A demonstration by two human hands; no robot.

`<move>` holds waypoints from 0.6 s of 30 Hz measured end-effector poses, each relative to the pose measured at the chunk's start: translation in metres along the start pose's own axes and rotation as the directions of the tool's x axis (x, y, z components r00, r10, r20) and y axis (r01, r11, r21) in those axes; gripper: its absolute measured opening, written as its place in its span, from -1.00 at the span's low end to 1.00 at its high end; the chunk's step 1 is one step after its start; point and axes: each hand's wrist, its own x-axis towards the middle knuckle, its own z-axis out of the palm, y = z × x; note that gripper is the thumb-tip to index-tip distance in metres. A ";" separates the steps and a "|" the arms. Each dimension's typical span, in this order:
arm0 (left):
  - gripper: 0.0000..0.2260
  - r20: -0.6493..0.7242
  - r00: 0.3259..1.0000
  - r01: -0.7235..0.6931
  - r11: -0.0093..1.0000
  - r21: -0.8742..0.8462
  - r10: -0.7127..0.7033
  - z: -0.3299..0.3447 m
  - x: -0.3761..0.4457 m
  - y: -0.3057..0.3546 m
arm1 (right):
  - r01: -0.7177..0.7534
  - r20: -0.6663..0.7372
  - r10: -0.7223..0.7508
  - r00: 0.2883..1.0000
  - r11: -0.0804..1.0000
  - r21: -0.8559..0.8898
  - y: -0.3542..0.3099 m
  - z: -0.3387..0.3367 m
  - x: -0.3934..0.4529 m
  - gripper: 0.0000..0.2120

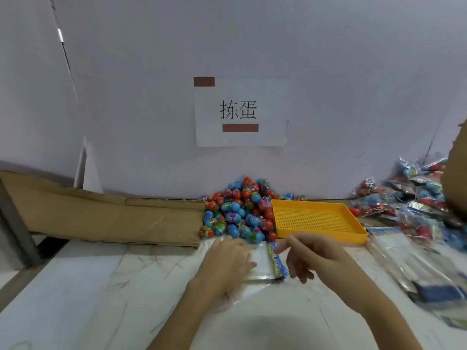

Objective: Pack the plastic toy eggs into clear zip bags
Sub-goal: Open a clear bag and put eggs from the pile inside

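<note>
My left hand (227, 261): bare, no glove, ring or watch.
My right hand (316, 256): bare too.
My forearms: no sleeves showing.

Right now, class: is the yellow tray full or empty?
Empty: the yellow tray's perforated floor shows bare; the toy eggs lie heaped beside it.

A heap of eggs (238, 213) lies on the surface (101, 286) against the wall (151, 72), under a paper sign (241, 111). A tray (316, 218) sits just right of the heap, cardboard (113, 215) to its left. Filled bags (409, 203) pile at far right, with flat bags (414, 269) stacked nearer. A bag (262, 261) lies before the heap, between the left hand (227, 261) and right hand (310, 256).
</note>
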 end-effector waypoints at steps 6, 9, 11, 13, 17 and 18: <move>-0.75 -0.129 0.991 0.031 0.998 0.045 -0.025 0.021 0.005 -0.027 | -0.018 -0.174 -0.006 0.985 0.990 -0.139 0.041 0.021 0.073 -0.69; -0.84 -0.247 0.969 0.006 1.000 -0.023 -0.012 0.017 0.002 -0.028 | 0.054 -0.277 -0.120 0.953 0.971 -0.233 0.058 0.040 0.084 -0.80; -0.94 -0.349 0.937 -0.011 0.999 -0.045 -0.005 0.017 -0.003 -0.028 | 0.124 -0.246 -0.212 0.946 0.935 -0.332 0.065 0.049 0.082 -0.86; -0.95 -0.393 0.919 0.011 0.999 -0.039 -0.026 0.014 -0.004 -0.028 | 0.169 -0.149 -0.260 0.954 0.877 -0.449 0.066 0.054 0.079 -0.74; -0.85 -0.468 0.882 -0.042 0.998 0.047 0.059 0.010 -0.001 -0.032 | 0.215 -0.086 -0.330 0.940 0.770 -0.601 0.069 0.056 0.078 -0.82; -0.81 -0.470 0.881 -0.048 0.999 0.015 0.050 0.010 -0.002 -0.031 | 0.213 -0.116 -0.352 0.929 0.764 -0.609 0.069 0.055 0.078 -0.89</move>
